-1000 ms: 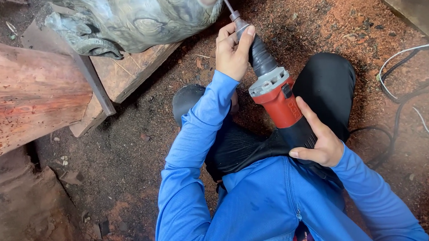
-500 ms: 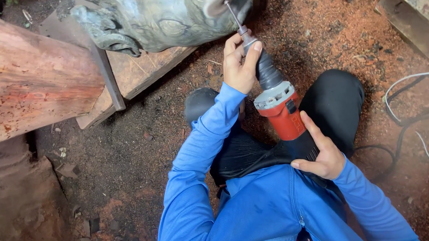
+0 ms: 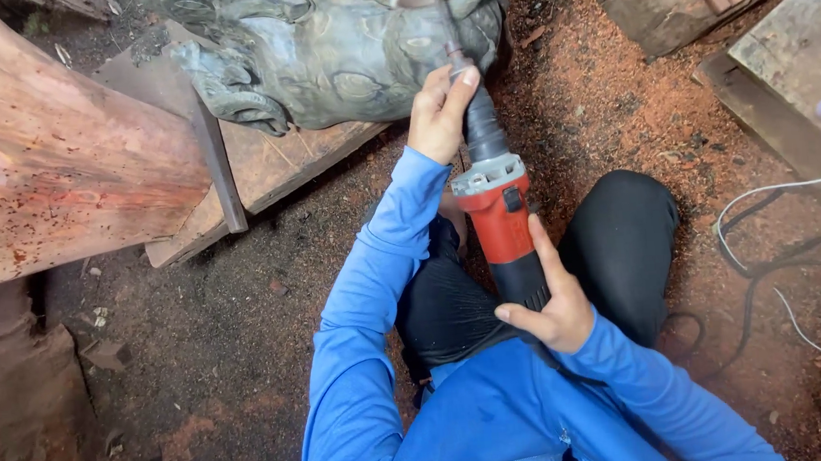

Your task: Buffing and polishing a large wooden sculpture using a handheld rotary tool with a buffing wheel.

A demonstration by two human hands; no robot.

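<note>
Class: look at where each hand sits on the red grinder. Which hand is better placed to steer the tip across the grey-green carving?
Probably the left hand: it grips the black neck of the grinder just behind the tip at the carving. The right hand holds the rear handle, farther back.

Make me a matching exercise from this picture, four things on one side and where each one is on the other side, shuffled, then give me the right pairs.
Things:
1. left hand
2. right hand
3. red grinder
4. white cable

Places:
A. lying on the sawdust ground at the right
B. gripping the black neck near the carving
C. held between both hands
D. holding the dark rear end, close to the blue sleeve

Pairs: 1-B, 2-D, 3-C, 4-A
</note>
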